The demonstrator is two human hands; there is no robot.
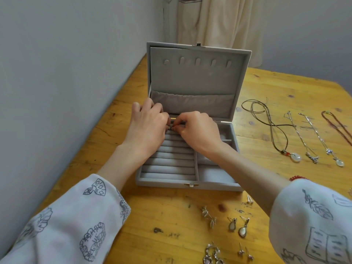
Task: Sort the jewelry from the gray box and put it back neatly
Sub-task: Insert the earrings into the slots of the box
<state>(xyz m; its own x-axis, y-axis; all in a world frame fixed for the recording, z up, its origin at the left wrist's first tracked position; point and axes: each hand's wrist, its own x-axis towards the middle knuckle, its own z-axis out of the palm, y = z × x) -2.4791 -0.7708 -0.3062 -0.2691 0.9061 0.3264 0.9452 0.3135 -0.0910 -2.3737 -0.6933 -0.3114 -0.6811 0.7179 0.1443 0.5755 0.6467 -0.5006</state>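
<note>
Over gray box (187,182) rolls | left hand (147,128), right hand (198,131) | fingertips pinching small ring (171,127)

One open gray box (190,184) is seen on the bench (171,216), with five hooks (197,61) counted in its lid. Four necklaces (274,130) are laid out to the right. Two teardrop earrings (238,225) and two small studs (245,253) are counted near the front edge.

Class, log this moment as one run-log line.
hands: left hand and right hand pinch small ring | place: gray box ring rolls | necklaces, earrings: on table
</note>
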